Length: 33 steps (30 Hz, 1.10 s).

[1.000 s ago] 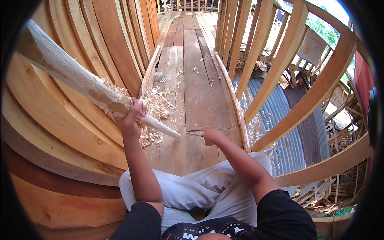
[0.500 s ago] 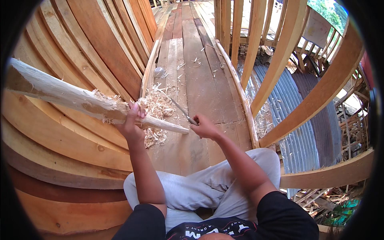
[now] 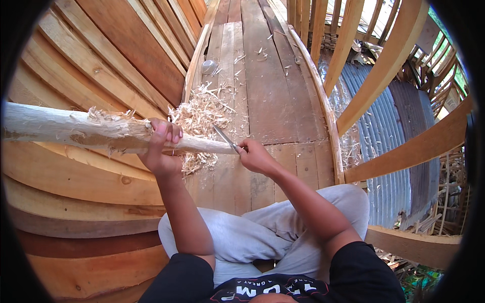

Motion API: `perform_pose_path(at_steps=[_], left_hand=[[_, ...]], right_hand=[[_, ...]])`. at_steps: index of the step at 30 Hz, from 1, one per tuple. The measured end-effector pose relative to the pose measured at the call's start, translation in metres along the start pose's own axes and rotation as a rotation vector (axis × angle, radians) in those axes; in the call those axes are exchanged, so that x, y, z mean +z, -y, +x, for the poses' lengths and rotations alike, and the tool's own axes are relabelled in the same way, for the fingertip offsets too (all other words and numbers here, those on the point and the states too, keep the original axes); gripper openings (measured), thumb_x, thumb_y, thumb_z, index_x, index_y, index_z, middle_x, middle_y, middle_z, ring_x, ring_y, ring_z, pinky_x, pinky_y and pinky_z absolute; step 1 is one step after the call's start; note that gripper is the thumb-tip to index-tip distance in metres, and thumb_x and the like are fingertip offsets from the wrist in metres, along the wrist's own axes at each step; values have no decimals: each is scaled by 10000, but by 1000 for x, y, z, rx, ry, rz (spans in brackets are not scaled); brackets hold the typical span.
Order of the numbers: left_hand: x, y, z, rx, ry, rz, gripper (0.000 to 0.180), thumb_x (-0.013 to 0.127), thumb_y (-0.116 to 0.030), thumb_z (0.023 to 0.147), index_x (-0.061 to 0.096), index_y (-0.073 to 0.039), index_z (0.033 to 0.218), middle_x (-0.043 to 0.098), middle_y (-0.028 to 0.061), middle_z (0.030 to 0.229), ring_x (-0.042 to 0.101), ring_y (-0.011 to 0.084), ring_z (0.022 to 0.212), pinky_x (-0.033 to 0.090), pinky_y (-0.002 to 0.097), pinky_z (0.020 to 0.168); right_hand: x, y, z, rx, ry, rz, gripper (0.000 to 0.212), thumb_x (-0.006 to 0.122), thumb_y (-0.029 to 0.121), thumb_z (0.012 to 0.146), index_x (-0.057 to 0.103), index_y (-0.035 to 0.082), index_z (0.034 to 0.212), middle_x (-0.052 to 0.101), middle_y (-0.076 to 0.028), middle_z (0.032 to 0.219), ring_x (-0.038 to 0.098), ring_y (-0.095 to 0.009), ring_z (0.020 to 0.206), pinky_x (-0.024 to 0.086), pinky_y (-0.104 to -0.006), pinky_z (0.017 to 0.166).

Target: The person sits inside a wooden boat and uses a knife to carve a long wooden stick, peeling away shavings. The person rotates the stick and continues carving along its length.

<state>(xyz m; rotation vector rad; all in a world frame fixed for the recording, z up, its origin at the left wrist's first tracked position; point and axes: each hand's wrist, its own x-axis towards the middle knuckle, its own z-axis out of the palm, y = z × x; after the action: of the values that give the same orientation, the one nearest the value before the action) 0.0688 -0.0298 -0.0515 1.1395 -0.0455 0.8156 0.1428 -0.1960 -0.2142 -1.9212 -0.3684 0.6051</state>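
A long pale wooden pole [image 3: 55, 123], peeled and tapering to a narrow tip, comes in from the left edge and ends in front of me. My left hand [image 3: 162, 144] is closed around it near the tapered part. Frayed curls of wood cling to the pole just left of that hand. My right hand [image 3: 252, 155] grips a knife [image 3: 225, 137] by its handle, which the fingers mostly hide. The blade points up and to the left, close beside the pole's tip; I cannot tell whether they touch.
Wood shavings [image 3: 204, 113] are heaped on the plank floor [image 3: 278, 116] beyond the pole. A small whitish round container [image 3: 209, 66] stands behind them. A plank wall [image 3: 96, 187] rises at left. Wooden railing slats [image 3: 386, 65] stand at right, with corrugated metal sheets [image 3: 389, 131] below.
The pole's far end has come down in the picture, so it lies more level. The knife has moved slightly left against the pole's tip. My view has tilted down a little.
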Motion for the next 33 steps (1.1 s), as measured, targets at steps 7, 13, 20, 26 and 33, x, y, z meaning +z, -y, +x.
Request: perform_pose_path(at_steps=[7, 13, 20, 26, 33], left_hand=[[-9, 3, 3, 20, 57, -99, 142, 607, -50, 804, 479, -35, 863, 444, 43, 670, 448, 150, 585, 410, 313, 601], [-6, 7, -2, 29, 114, -144, 136, 594, 5, 805, 488, -24, 886, 467, 54, 682, 465, 144, 602, 411, 304, 600], [-4, 7, -1, 5, 15, -187, 147, 601, 15, 792, 489, -30, 875, 460, 48, 670, 462, 145, 576, 409, 293, 555], [2, 3, -4, -23, 18, -137, 150, 609, -5, 787, 475, -53, 835, 444, 37, 652, 435, 138, 557, 411, 298, 571], [-4, 3, -7, -3, 70, -138, 139, 591, 0, 790, 473, -49, 844, 456, 47, 655, 441, 137, 581, 405, 294, 587]], right_hand=[[-8, 20, -11, 233, 239, 165, 273, 529, 286, 961, 525, 15, 985, 509, -30, 671, 536, -156, 610, 458, -336, 597], [7, 45, -21, 225, 4, -97, 621, 305, 433, 990, 622, -80, 839, 636, -305, 842, 625, -465, 788, 472, -504, 767], [13, 32, -22, 156, -101, -123, 579, 298, 344, 971, 620, -100, 784, 613, -350, 847, 605, -499, 871, 450, -535, 819], [29, 25, -20, 7, -252, -133, 563, 304, 308, 969, 577, -103, 700, 577, -341, 722, 593, -504, 747, 452, -529, 741], [10, 82, -47, -10, -168, -210, 586, 287, 330, 969, 622, -90, 734, 599, -341, 773, 598, -516, 824, 449, -541, 820]])
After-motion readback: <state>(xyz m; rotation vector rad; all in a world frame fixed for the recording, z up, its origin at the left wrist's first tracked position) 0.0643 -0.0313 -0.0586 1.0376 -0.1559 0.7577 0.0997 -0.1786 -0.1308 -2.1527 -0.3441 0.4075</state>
